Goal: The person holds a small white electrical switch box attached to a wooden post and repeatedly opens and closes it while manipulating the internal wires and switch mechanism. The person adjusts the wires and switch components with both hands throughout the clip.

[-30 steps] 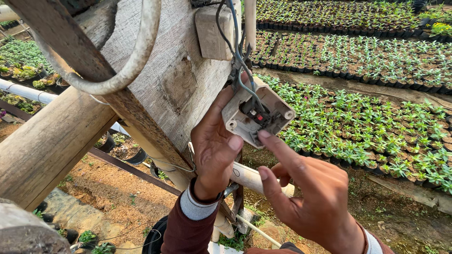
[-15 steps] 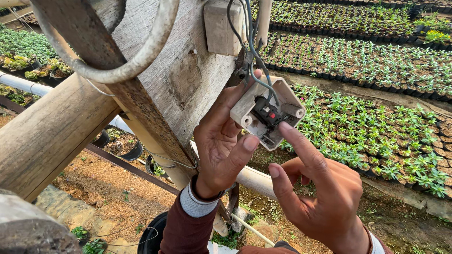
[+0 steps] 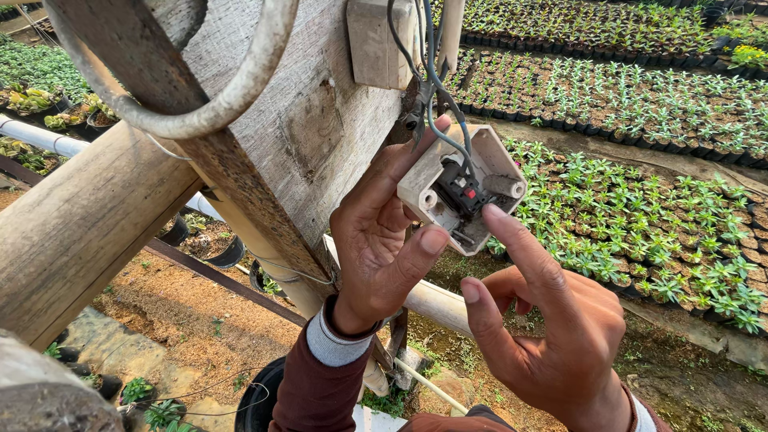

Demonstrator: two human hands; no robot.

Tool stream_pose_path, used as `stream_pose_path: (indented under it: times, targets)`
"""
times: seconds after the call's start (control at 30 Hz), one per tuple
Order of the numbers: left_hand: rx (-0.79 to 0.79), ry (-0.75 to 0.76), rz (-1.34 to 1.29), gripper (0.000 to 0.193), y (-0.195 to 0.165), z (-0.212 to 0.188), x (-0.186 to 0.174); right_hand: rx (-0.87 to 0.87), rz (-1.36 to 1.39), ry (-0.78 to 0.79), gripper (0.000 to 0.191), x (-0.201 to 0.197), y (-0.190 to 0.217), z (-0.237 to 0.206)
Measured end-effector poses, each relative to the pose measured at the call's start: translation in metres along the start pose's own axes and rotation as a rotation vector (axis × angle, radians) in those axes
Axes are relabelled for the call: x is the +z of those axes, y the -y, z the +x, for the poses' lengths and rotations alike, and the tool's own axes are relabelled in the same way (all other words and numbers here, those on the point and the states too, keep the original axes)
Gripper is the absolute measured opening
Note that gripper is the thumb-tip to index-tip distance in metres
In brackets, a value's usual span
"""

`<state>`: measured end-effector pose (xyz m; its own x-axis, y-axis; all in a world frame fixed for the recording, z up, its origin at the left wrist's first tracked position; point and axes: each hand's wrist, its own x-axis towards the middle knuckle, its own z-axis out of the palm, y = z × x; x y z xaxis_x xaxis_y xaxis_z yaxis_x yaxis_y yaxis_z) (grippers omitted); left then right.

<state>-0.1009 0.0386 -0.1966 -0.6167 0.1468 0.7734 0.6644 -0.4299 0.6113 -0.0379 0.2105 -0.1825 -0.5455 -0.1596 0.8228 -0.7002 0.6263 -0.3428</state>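
Presently, the open switch box (image 3: 462, 189) is gripped by the left hand (image 3: 376, 240) beside the wooden post (image 3: 264, 120), while the empty right hand (image 3: 552, 328), index finger extended, is held just below it.

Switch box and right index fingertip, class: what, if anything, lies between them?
Nothing: in the head view the right hand has its index fingertip at the edge of the switch box, which the left hand grips.
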Motion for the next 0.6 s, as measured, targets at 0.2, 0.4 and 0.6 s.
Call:
stream_pose_path:
  times: [0.2,0.4,0.6]
  targets:
    - [-0.005,0.0,-0.018,0.071,-0.002,0.0009,0.0004,-0.013,-0.002,0.002,0.055,-0.0002,0.0,-0.0002]
    - [-0.008,-0.009,-0.041,0.072,-0.0028,-0.0002,0.0006,-0.001,-0.004,0.002,0.054,-0.0003,0.0022,-0.001]
    - [0.037,-0.014,-0.007,0.071,0.0004,-0.0037,-0.003,0.01,-0.01,-0.005,0.054,0.0002,0.0072,-0.0012]
